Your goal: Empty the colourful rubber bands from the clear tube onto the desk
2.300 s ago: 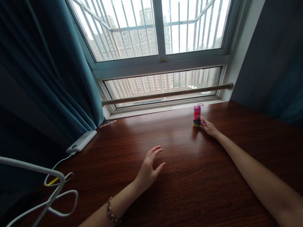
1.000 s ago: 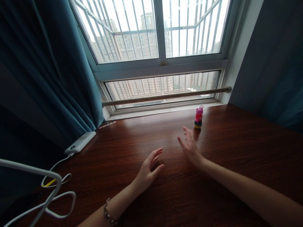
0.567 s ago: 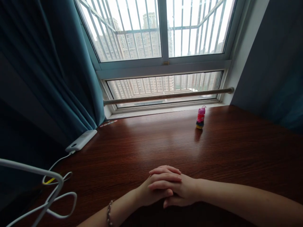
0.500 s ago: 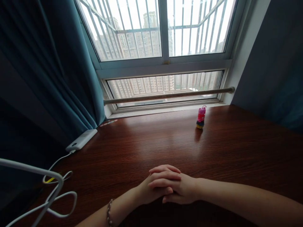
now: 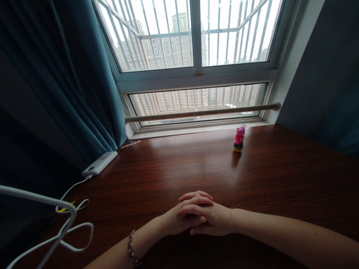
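My left hand [image 5: 176,218] and my right hand [image 5: 220,218] are clasped at the near side of the dark wooden table [image 5: 157,179]. Their fingers interlace and both hands are closed around each other. No object shows in either one, though the palms are hidden. A braided bracelet [image 5: 131,246] circles my left wrist. Farther back and to the right of the hands, a small pink, red and dark bottle-shaped item [image 5: 239,139] with a loop on top stands upright on the table, apart from both hands.
On the left, a white power bank [image 5: 100,163] lies by the blue curtain [image 5: 92,93] with a white cable [image 5: 73,185] plugged in. A thick white bent tube [image 5: 33,196] crosses the lower left. Behind the table are a window and a horizontal rail [image 5: 202,113].
The fingers have slid a little deeper between each other, and the clasped hands sit slightly higher in view. The whole scene has shifted slightly to the right.
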A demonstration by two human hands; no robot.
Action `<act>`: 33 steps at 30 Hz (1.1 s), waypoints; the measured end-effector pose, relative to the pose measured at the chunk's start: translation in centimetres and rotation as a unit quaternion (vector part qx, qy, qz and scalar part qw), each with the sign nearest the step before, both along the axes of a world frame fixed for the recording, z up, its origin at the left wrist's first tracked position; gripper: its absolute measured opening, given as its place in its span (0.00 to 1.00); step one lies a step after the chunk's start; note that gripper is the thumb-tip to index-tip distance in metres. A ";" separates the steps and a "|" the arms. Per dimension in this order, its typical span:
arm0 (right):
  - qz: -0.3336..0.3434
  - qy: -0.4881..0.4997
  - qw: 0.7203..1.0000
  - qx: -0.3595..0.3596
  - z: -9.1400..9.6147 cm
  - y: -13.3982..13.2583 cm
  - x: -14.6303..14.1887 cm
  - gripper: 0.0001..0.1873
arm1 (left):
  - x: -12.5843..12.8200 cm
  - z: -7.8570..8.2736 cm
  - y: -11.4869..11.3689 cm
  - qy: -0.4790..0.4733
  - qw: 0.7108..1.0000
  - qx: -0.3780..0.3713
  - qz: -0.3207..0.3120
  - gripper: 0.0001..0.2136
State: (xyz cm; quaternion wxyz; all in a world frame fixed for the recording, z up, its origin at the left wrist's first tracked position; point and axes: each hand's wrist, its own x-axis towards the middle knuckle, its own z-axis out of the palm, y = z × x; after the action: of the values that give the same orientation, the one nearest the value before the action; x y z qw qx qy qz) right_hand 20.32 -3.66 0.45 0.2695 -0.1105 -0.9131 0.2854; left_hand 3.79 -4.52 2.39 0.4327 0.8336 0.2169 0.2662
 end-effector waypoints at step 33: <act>0.140 -0.064 0.987 -0.045 2.8 2.8 1.5 0.30 | -0.3 -1.6 0.6 0.066 0.997 0.033 0.037 0.27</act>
State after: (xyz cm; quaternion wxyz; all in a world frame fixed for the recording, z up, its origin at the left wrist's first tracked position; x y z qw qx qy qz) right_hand 21.83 -0.90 3.21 0.1626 -0.0113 -0.9211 0.3535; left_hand 3.53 -3.92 0.80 0.3796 0.8545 0.2671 0.2332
